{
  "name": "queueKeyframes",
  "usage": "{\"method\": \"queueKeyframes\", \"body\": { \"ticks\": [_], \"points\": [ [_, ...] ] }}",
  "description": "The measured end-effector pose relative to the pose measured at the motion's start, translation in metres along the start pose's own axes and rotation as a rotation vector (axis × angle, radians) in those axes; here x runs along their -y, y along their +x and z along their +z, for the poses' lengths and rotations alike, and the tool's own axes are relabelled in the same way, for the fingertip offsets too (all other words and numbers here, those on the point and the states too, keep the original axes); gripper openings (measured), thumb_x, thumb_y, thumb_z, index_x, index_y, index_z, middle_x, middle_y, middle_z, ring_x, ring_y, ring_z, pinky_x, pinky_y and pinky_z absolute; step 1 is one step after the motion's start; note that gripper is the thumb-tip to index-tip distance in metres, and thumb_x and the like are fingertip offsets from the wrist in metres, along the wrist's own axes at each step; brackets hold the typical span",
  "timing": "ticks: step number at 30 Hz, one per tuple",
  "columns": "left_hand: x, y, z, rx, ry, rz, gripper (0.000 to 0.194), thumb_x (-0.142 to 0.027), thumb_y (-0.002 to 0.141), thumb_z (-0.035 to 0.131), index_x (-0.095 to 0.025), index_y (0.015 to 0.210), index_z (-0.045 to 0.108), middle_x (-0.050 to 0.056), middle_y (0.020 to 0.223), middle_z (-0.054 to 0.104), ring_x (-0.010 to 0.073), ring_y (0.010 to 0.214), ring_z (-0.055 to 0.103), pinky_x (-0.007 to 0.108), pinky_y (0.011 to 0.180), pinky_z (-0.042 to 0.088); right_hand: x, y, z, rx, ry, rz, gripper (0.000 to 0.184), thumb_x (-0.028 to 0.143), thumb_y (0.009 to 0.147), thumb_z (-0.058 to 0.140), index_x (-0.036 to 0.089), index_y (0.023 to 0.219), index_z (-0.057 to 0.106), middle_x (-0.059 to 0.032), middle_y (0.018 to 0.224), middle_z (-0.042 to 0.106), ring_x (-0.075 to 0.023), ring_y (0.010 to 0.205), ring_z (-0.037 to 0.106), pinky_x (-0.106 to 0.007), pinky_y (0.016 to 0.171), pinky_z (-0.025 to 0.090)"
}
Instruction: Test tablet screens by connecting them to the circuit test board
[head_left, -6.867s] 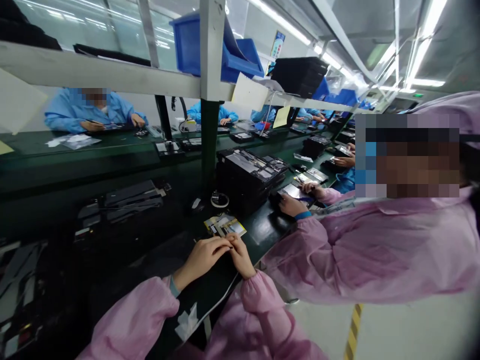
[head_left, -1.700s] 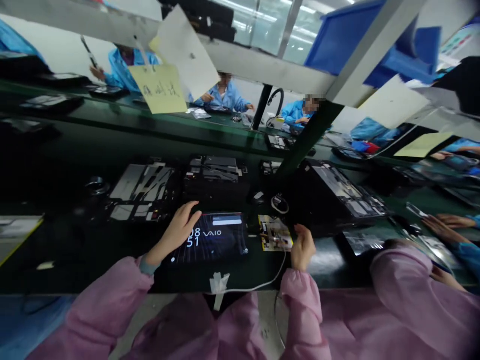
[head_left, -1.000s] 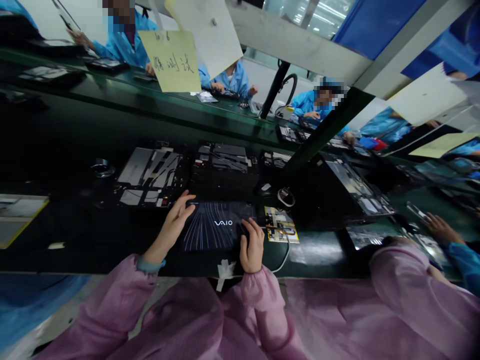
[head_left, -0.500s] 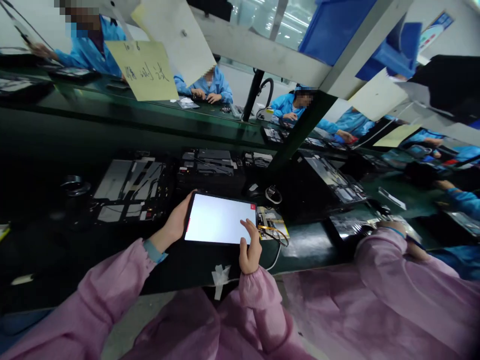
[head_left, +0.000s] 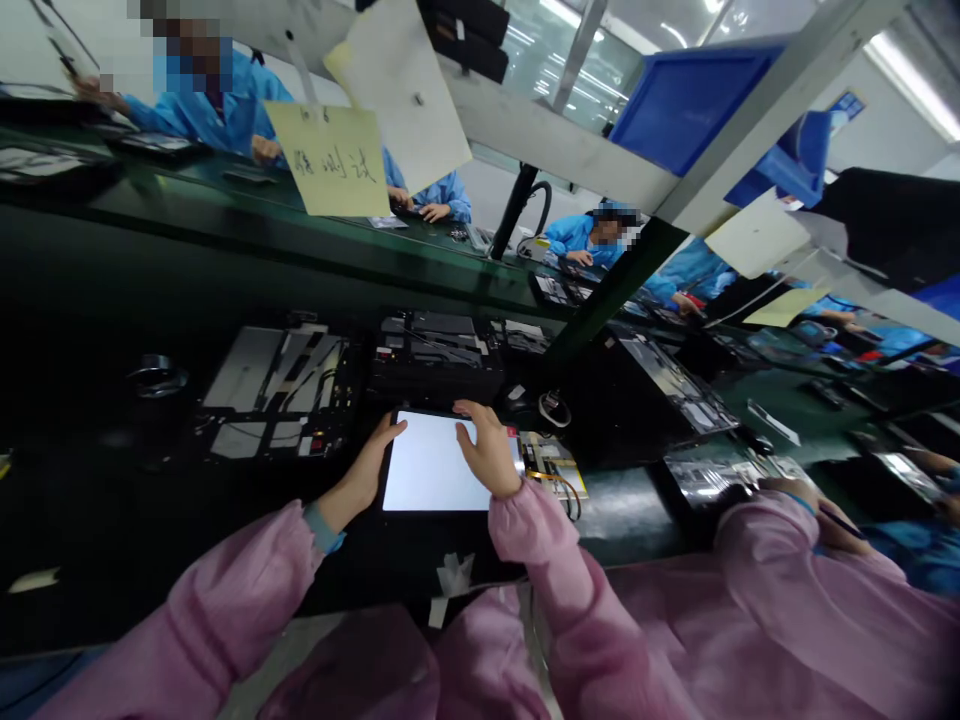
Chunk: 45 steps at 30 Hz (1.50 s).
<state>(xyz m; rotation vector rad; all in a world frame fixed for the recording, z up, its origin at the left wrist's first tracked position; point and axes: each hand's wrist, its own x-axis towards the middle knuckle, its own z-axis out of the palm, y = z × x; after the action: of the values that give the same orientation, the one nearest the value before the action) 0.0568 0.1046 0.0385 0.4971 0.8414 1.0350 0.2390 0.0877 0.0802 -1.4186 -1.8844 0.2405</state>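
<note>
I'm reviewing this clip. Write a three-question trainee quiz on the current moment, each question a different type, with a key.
1. Multiple choice: the tablet displays mostly: A) black, B) white, C) green.
2. True or false: the right hand is reaching into a blue bin.
3. Fill in: the sheet with handwriting is coloured ____.

Key:
1. B.
2. False; it is at the tablet's upper edge, while the left hand holds the left side.
3. Yellow.
</note>
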Motion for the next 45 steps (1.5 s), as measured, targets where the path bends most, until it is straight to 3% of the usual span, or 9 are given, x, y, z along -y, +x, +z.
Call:
{"method": "queueKeyframes", "body": {
  "ticks": [6,11,16,20,24,27,33,39,45],
  "points": [
    [-0.001,0.002,0.002,-0.018,-0.141,-0.053,0.037,-0.036,0.076,0.070,-0.019,0.109,0.064,0.004,0.091,0.074,0.0235,0.083,0.070,0.035,0.076,0.055,0.006,0.063,0.059,0.235,-0.069,-0.022,0.019,0.010,0.084,0.059,0.019,0.101,0.064,-0.0045,0.093,0.067,-0.0191,0.093,0.061,-0.033,0.088,0.048],
    [-0.007,0.000,0.006,-0.018,-0.174,-0.099,0.031,-0.039,0.085,0.059,-0.014,0.101,0.068,0.009,0.091,0.075,0.0269,0.087,0.070,0.038,0.078,0.056,0.019,0.058,0.061,0.244,-0.220,-0.145,0.015,0.009,0.088,0.055,0.020,0.085,0.064,-0.0041,0.087,0.063,-0.0188,0.087,0.058,-0.030,0.080,0.047],
    [-0.011,-0.006,0.009,-0.069,-0.131,-0.091,0.034,-0.040,0.089,0.053,-0.015,0.106,0.068,0.008,0.092,0.075,0.0275,0.094,0.069,0.039,0.084,0.055,0.027,0.028,0.020,0.197,-0.176,-0.151,0.015,0.013,0.092,0.052,0.021,0.087,0.063,-0.0031,0.089,0.062,-0.0157,0.083,0.058,-0.027,0.076,0.047],
    [-0.007,-0.005,0.003,-0.087,-0.033,-0.082,0.037,-0.039,0.082,0.061,-0.018,0.113,0.066,0.006,0.104,0.073,0.0260,0.102,0.066,0.037,0.089,0.053,0.017,-0.015,-0.041,0.125,0.050,0.076,0.013,0.021,0.093,0.051,0.021,0.086,0.063,-0.0007,0.087,0.063,-0.0127,0.078,0.060,-0.024,0.070,0.048],
    [0.000,-0.003,-0.005,-0.053,0.115,-0.008,0.048,-0.028,0.068,0.074,-0.026,0.115,0.064,0.001,0.107,0.072,0.0239,0.101,0.066,0.034,0.088,0.051,0.000,-0.064,-0.109,-0.047,0.230,0.349,0.015,0.033,0.089,0.058,0.019,0.083,0.062,-0.0004,0.079,0.063,-0.0141,0.074,0.060,-0.026,0.068,0.048],
    [0.001,-0.003,-0.007,-0.068,0.192,0.026,0.050,-0.021,0.062,0.074,-0.026,0.111,0.064,0.000,0.102,0.072,0.0237,0.096,0.067,0.033,0.085,0.051,-0.012,-0.094,-0.143,-0.228,0.308,0.487,0.018,0.036,0.084,0.065,0.019,0.081,0.063,0.0003,0.074,0.063,-0.0132,0.070,0.059,-0.025,0.065,0.047],
    [-0.004,-0.004,-0.002,-0.029,0.049,-0.007,0.049,-0.033,0.073,0.069,-0.026,0.120,0.061,0.002,0.106,0.071,0.0230,0.096,0.065,0.035,0.086,0.050,-0.024,-0.119,-0.168,-0.558,0.510,0.592,0.022,0.036,0.072,0.076,0.020,0.081,0.064,0.0009,0.078,0.059,-0.0126,0.072,0.062,-0.023,0.063,0.048],
    [-0.008,-0.008,0.000,0.009,-0.027,0.058,0.052,-0.039,0.079,0.062,-0.029,0.130,0.056,0.001,0.112,0.069,0.0234,0.097,0.064,0.033,0.080,0.050,-0.024,-0.117,-0.181,-0.603,0.551,0.571,0.022,0.034,0.070,0.078,0.020,0.080,0.065,0.0012,0.081,0.057,-0.0094,0.069,0.057,-0.022,0.065,0.050],
    [-0.009,-0.009,0.001,-0.032,-0.024,0.069,0.031,-0.036,0.077,0.062,-0.023,0.104,0.065,0.000,0.094,0.070,0.0225,0.091,0.064,0.029,0.073,0.050,-0.028,-0.120,-0.187,-0.640,0.635,0.588,0.021,0.031,0.068,0.080,0.020,0.079,0.066,0.0006,0.086,0.057,-0.0086,0.071,0.057,-0.022,0.068,0.050]
  ]
}}
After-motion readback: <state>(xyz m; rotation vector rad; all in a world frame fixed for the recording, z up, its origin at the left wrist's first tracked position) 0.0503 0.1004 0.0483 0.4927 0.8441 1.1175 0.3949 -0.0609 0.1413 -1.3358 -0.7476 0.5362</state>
